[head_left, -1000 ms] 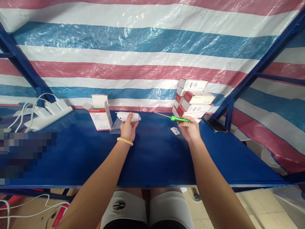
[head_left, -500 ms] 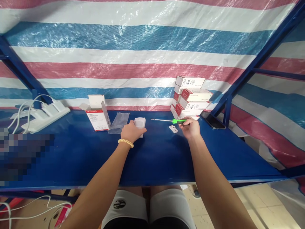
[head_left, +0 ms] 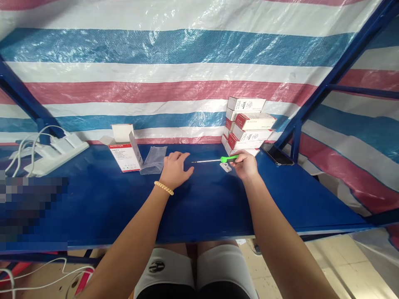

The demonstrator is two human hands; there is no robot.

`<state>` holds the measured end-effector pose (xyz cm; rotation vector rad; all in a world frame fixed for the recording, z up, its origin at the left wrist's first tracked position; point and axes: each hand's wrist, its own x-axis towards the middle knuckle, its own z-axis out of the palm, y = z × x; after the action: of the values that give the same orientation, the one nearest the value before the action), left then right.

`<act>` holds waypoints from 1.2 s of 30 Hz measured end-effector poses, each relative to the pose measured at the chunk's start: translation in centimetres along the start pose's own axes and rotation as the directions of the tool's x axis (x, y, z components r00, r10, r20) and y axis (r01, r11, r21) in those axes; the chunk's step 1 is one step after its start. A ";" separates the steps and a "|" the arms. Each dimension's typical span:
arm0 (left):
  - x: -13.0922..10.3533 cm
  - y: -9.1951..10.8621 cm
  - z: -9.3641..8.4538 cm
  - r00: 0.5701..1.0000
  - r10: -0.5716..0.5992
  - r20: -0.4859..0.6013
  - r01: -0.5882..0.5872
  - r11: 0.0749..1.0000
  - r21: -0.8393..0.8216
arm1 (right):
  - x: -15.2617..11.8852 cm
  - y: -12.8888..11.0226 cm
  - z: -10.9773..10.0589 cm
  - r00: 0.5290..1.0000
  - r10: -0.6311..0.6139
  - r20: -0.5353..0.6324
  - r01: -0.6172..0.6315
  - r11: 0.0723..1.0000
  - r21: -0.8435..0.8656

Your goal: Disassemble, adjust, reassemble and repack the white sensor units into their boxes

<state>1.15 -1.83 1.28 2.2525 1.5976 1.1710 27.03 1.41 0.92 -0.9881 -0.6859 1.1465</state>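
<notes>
My left hand (head_left: 176, 169), with a beaded bracelet (head_left: 163, 188) at its wrist, is over the blue table, its thumb and fingers apart. Nothing shows in the gap between them, and the white detector is out of sight; whether the palm hides it I cannot tell. A clear plastic bag (head_left: 154, 160) lies just left of this hand. My right hand (head_left: 245, 164) is closed around the green handle of a screwdriver (head_left: 230, 159), whose metal shaft points left toward my left hand. Below the handle, a small white plastic bracket (head_left: 225, 167) lies on the table.
An opened detector box (head_left: 125, 157) stands left of the bag. Several stacked detector boxes (head_left: 252, 135) are behind my right hand, with a phone (head_left: 278, 155) beside them. A power strip (head_left: 59, 153) with white cables is at the far left. Striped sheeting (head_left: 174, 89) hangs behind the table.
The white detector was under my left fingers and is no longer visible. The left thumb and fingers now show a gap. My right hand and the screwdriver have shifted slightly left in view.
</notes>
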 end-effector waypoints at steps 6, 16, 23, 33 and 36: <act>-0.1 -0.1 0.9 1.000 0.028 0.003 -0.026 0.960 -0.279 | 0.1 0.1 0.0 1.000 -0.007 -0.025 0.006 0.999 -0.045; 0.2 -0.7 0.8 0.999 0.006 -0.033 -0.015 0.960 -0.281 | 1.3 0.4 -1.6 0.889 -0.197 -0.413 0.080 0.955 -0.285; 0.3 -0.8 1.0 0.991 0.133 -0.028 -0.133 0.991 -0.027 | 1.0 0.3 -2.2 0.902 -0.262 -0.345 -0.035 0.750 -0.661; 0.2 -0.1 0.5 0.978 0.137 0.154 -0.157 0.980 0.121 | -0.8 0.0 0.2 0.933 -0.337 -0.123 -0.046 0.227 -0.973; 0.1 0.0 1.0 0.953 0.242 0.183 -0.260 0.962 0.085 | -2.4 1.1 2.2 0.888 -0.401 0.224 0.376 0.355 -0.856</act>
<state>1.83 -1.50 0.65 2.6089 1.3720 0.9287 23.96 -0.11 1.00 -1.5899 -1.5059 0.2412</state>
